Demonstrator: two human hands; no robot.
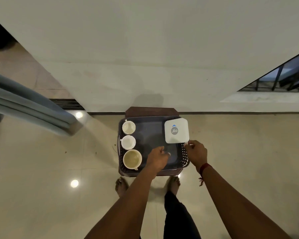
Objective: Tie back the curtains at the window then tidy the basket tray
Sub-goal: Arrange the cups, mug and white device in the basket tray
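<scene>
The tray (184, 156), a dark basket with latticed walls, sits on a small brown surface (150, 110) that stands on the floor (41, 161) against the wall (145, 57). Three cups stand in a row along the tray's left side: the far cup (128, 127) and the middle cup (128, 142) are white, and the near cup (132, 159) is larger and cream-tinted inside. The cups are just beside one another. A white square box (176, 130) with a grey round logo lies flat in the tray's far right corner.

The right hand (196, 152) is at the tray's right wall, with thumb and fingertips pinching the box's near right corner. A red thread (203, 169) circles that wrist. The left hand (156, 158) hangs over the tray's near middle with its fingers curled. Something small and pale shows at its fingertips, but I cannot tell whether it grasps anything.

Two bare feet (122, 185) stand on the floor just before the surface. A blue-grey curtain (24, 104) hangs in folds at the left, well apart from the tray. A barred window (283, 75) shows at the right.
</scene>
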